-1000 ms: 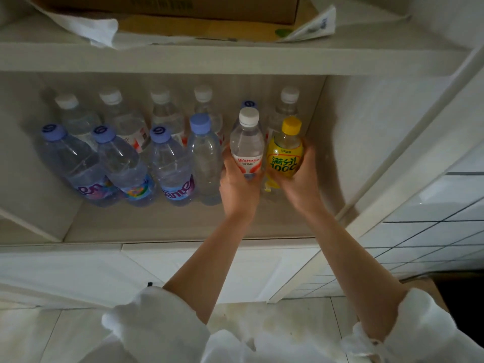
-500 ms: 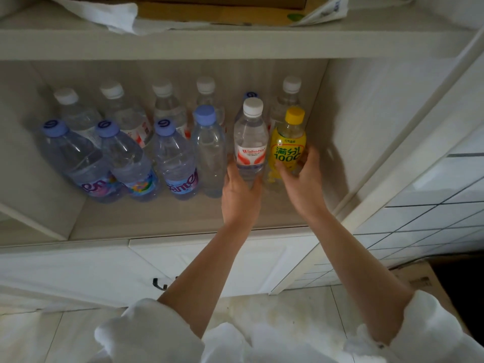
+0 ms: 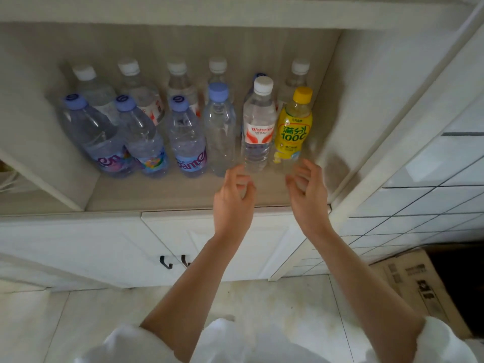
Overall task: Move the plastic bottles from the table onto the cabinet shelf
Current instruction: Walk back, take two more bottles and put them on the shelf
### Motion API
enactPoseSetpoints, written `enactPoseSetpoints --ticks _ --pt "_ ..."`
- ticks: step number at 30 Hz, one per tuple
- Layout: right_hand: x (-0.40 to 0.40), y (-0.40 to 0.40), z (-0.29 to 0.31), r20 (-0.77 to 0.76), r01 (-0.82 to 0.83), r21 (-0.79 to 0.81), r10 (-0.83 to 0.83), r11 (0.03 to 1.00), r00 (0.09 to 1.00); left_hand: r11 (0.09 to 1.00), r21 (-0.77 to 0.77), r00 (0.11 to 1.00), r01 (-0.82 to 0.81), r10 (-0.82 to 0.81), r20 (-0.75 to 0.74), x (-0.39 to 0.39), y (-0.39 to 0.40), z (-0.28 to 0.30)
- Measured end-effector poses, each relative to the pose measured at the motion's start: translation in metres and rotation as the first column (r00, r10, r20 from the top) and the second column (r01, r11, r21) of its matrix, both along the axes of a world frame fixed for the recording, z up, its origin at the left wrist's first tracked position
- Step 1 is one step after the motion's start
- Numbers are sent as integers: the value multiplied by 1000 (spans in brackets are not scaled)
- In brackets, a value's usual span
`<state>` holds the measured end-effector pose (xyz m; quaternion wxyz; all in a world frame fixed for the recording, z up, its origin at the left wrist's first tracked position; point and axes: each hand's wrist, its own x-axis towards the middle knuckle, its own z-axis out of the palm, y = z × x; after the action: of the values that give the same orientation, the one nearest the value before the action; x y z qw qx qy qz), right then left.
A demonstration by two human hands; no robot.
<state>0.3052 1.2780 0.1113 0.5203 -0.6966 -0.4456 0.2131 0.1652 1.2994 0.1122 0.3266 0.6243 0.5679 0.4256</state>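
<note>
Standing upright on the cabinet shelf, the yellow juice bottle sits at the right end of the front row, touching the white-capped water bottle on its left. Four blue-capped bottles fill the row further left of the yellow one, with more white-capped bottles behind. Left hand and right hand hover just in front of the yellow one, each grip loose, fingers relaxed, holding nothing.

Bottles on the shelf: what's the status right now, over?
Left hand and right hand empty, fingers loose. White-capped bottle and yellow bottle upright on the shelf, front row. Nothing in the way.
</note>
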Motion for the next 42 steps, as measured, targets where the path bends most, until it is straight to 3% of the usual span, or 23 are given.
enactPoseSetpoints --ticks 11,16,20,30,42 --pt "4 -84 -27 -33 -318 -110 316 942 948 937 -108 943 -332 334 -2 -20 -107 -37" --pt "11 -134 -39 -25 -537 -158 540 829 841 842 -160 849 -515 527 36 -15 -200 -61" --pt "-4 -178 -46 -35 -688 -196 696 699 717 716 -232 735 -658 678 7 -16 -280 -69" --pt "-89 -310 -56 -65 -941 -242 964 236 258 256 -236 278 -937 958 -65 -39 -473 -71" --pt "-149 -561 -62 -38 -929 -244 960 -279 -278 -275 -236 -252 -932 960 -123 -6 -776 -83"
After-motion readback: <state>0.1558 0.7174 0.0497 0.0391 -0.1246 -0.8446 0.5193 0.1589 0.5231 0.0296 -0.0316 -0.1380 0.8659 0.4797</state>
